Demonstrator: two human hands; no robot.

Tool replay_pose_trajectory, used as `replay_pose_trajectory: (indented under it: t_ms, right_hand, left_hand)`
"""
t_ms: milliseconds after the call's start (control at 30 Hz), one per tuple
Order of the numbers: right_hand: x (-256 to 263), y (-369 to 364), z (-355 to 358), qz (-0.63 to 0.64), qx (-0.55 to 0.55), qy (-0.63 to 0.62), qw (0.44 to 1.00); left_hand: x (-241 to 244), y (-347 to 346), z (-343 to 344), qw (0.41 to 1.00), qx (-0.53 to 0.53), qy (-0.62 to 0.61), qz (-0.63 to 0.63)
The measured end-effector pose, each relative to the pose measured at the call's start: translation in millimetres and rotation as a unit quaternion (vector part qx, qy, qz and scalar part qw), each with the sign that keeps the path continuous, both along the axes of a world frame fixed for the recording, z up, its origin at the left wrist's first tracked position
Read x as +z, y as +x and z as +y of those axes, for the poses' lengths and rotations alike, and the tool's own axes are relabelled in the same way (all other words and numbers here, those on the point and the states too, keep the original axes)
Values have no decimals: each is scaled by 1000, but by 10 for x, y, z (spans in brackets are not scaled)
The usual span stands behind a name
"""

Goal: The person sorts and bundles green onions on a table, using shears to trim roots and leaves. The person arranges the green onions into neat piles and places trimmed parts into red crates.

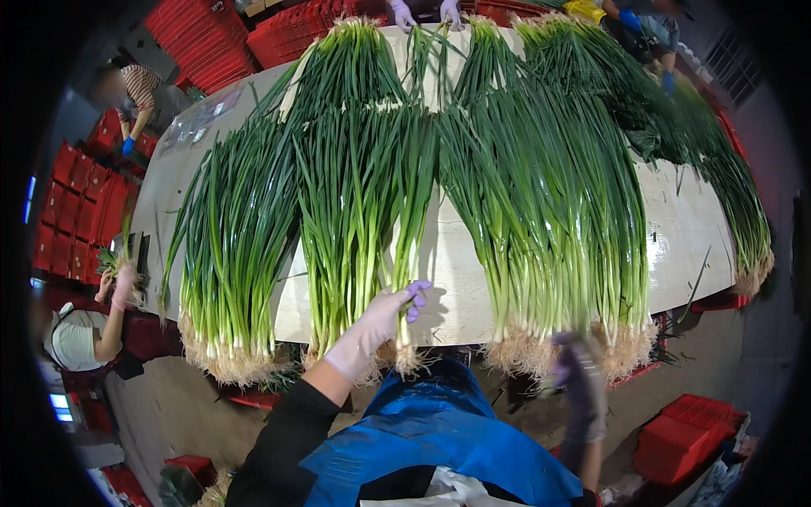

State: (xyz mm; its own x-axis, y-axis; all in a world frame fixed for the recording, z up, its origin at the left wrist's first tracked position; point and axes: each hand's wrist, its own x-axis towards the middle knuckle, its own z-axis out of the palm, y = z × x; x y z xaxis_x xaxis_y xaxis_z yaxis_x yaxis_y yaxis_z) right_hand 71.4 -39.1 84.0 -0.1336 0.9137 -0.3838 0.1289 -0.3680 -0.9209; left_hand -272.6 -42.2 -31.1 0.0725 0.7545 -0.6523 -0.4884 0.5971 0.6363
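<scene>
My left hand (377,320), in a pale purple glove, is closed around a small bunch of green onions (404,326) just above its roots. The leaves of that bunch still lie on the pale tabletop (453,266). Beside it to the left is a wider row of green onions (345,253), and another row (234,253) lies farther left. My right hand (580,374), gloved and motion-blurred, is at the root ends of the broad right-hand pile of green onions (557,241). Blur hides its fingers and anything in them.
Across the table, a person's gloved hands (403,14) are at more onions (345,60). Another worker in blue gloves (630,20) stands far right. At left are a worker (82,339) holding a bunch and one in stripes (140,85). Red crates (196,47) are stacked around; one crate pile (675,443) is behind right.
</scene>
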Motion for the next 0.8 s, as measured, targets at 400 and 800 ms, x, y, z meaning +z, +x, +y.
replay_pose_trajectory:
  t_ms: [400,800]
  right_hand:
    - [377,1290,671,-285,-278,168,902]
    - [-1239,-2279,666,403,74,-244,879]
  left_hand:
    - [387,-263,-777,991,-7,-11,132]
    - [527,-177,-1585,951,-74,-18,299]
